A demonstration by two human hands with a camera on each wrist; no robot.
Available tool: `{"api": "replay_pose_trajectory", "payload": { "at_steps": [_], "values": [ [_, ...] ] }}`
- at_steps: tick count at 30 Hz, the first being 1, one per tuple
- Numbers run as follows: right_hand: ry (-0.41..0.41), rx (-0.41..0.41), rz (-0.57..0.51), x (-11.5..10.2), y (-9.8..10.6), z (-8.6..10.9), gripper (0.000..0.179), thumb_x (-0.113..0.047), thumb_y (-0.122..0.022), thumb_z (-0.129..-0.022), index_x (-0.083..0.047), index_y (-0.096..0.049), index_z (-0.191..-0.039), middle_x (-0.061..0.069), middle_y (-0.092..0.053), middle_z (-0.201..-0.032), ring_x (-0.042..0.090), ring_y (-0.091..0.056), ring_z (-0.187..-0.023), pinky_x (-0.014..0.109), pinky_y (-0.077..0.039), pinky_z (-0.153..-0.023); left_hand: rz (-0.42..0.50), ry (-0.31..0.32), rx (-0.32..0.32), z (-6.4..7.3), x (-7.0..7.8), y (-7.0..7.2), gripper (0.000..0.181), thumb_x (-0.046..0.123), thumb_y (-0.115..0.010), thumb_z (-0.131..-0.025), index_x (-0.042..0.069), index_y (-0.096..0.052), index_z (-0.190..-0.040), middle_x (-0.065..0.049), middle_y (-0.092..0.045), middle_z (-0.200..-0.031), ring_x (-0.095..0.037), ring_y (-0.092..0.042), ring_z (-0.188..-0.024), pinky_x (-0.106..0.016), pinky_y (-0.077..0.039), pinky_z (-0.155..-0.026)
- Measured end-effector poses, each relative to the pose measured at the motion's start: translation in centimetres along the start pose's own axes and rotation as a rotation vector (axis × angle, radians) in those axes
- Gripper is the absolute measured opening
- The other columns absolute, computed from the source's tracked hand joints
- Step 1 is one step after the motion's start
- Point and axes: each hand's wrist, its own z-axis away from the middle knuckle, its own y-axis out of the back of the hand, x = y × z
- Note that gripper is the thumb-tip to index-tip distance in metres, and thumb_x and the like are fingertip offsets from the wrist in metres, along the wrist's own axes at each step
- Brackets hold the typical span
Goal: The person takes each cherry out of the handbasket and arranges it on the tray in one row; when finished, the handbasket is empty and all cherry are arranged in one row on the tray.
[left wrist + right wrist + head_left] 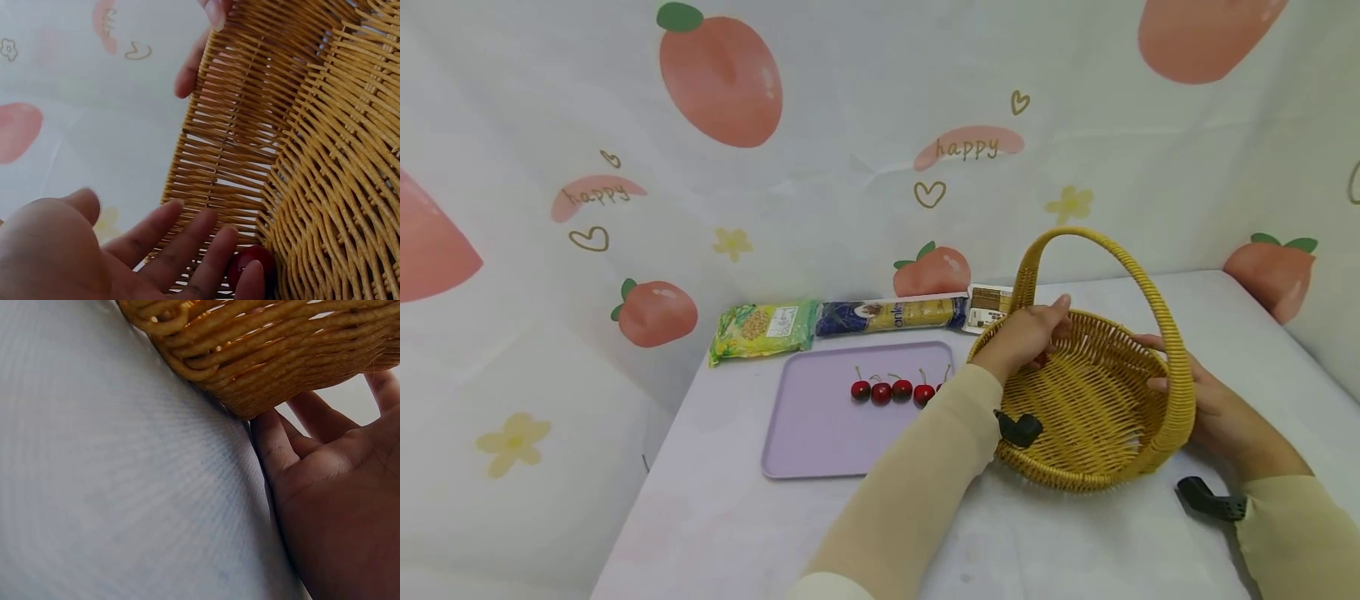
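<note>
A round yellow wicker basket (1075,417) with a tall arched handle (1138,275) stands tilted at the right of the table. My left hand (1026,333) reaches over its near left side into it, fingers spread loosely. In the left wrist view, a dark red cherry (253,265) sits by the outer fingers of that hand (150,256), against the woven wall. From the right, my right hand (1221,408) grips the basket's side, fingertips showing at the rim. In the right wrist view, the fingers (275,444) lie low against the outer weave.
Left of the basket lies a lilac tray (820,442) with several stemmed cherries (882,392) in a row. Behind it are a green and yellow bag (760,329), a blue and yellow packet (891,315) and a brown and white packet (987,308). A printed cloth (850,100) hangs behind.
</note>
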Motion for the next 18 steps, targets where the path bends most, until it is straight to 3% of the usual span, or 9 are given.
{"api": "replay_pose_trajectory", "payload": {
  "at_steps": [3, 7, 10, 14, 18],
  "values": [
    [-0.023, 0.013, 0.026, 0.11, 0.12, 0.08, 0.062, -0.006, -0.043, -0.114, -0.032, -0.031, -0.169, -0.004, -0.051, -0.15, 0.014, -0.065, -0.123, 0.034, -0.057, -0.09, -0.05, -0.019, 0.018, -0.02, -0.12, -0.05, 0.061, 0.063, -0.046, -0.113, 0.014, -0.078, -0.13, 0.007, -0.075, -0.119, -0.021, -0.071, -0.096, -0.044, -0.056, -0.074],
    [-0.039, 0.013, 0.022, 0.22, 0.23, 0.04, 0.062, -0.007, -0.043, -0.115, -0.034, -0.031, -0.169, -0.005, -0.051, -0.15, 0.013, -0.065, -0.122, 0.034, -0.057, -0.089, -0.046, -0.02, 0.106, 0.1, -0.25, -0.14, 0.056, 0.061, -0.052, -0.112, 0.014, -0.081, -0.117, -0.007, -0.074, -0.093, -0.025, -0.066, -0.073, -0.046, -0.057, -0.072],
    [-0.03, 0.009, 0.005, 0.2, 0.23, -0.02, 0.062, -0.006, -0.043, -0.115, -0.033, -0.031, -0.169, -0.005, -0.051, -0.151, 0.014, -0.064, -0.123, 0.035, -0.058, -0.089, -0.025, 0.009, 0.179, 0.21, -0.28, -0.14, 0.056, 0.062, -0.055, -0.11, 0.013, -0.081, -0.109, -0.008, -0.069, -0.084, -0.027, -0.06, -0.063, -0.045, -0.055, -0.066],
    [-0.018, 0.005, -0.005, 0.13, 0.17, -0.06, 0.062, -0.004, -0.042, -0.114, -0.032, -0.032, -0.169, -0.004, -0.052, -0.15, 0.014, -0.064, -0.123, 0.036, -0.058, -0.09, 0.024, 0.041, 0.22, 0.45, -0.18, -0.04, 0.059, 0.065, -0.055, -0.109, 0.012, -0.081, -0.106, 0.004, -0.075, -0.099, -0.025, -0.071, -0.07, -0.044, -0.059, -0.067],
    [-0.016, -0.005, -0.015, 0.07, 0.03, -0.2, 0.061, -0.003, -0.042, -0.114, -0.032, -0.034, -0.167, -0.005, -0.055, -0.149, 0.014, -0.066, -0.121, 0.036, -0.058, -0.089, 0.011, 0.047, 0.25, 0.92, -0.04, 0.14, 0.062, 0.068, -0.051, -0.109, 0.015, -0.082, -0.109, 0.006, -0.078, -0.103, -0.027, -0.075, -0.077, -0.043, -0.06, -0.075]
  ]
}}
